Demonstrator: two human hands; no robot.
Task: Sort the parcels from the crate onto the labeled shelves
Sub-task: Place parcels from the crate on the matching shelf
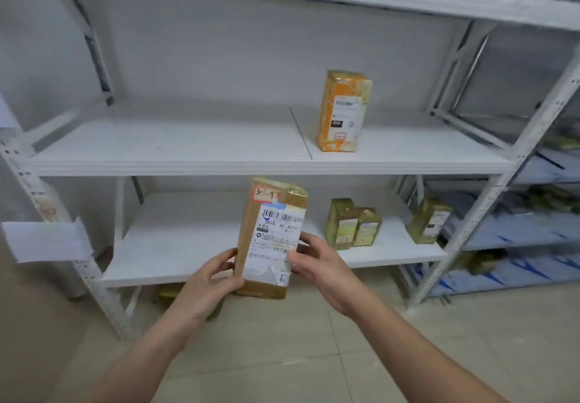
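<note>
**Brown parcel held up before a white metal rack**

Both hands hold a tall brown cardboard parcel (270, 239) upright in the air, in front of the rack's lower shelf (175, 245) and not resting on it. The left hand (210, 280) grips its lower left edge with curled fingers; the right hand (317, 264) pinches the right edge across the white shipping label. A red-edged tag (266, 193) at the parcel's top reads "3-1-9".

The middle shelf (172, 142), a white board, carries one orange parcel (343, 110) standing upright right of centre. On the lower shelf, two small olive-brown parcels (353, 223) stand touching each other, and another parcel (430, 220) stands further right, near the upright. A sheet of paper (47, 241) is fixed to the left upright. The floor (282, 355) is pale beige tile, the wall (219, 57) behind plain grey-white. A neighbouring rack (518, 230) to the right has blue-and-white boards with blurred parcels.
</note>
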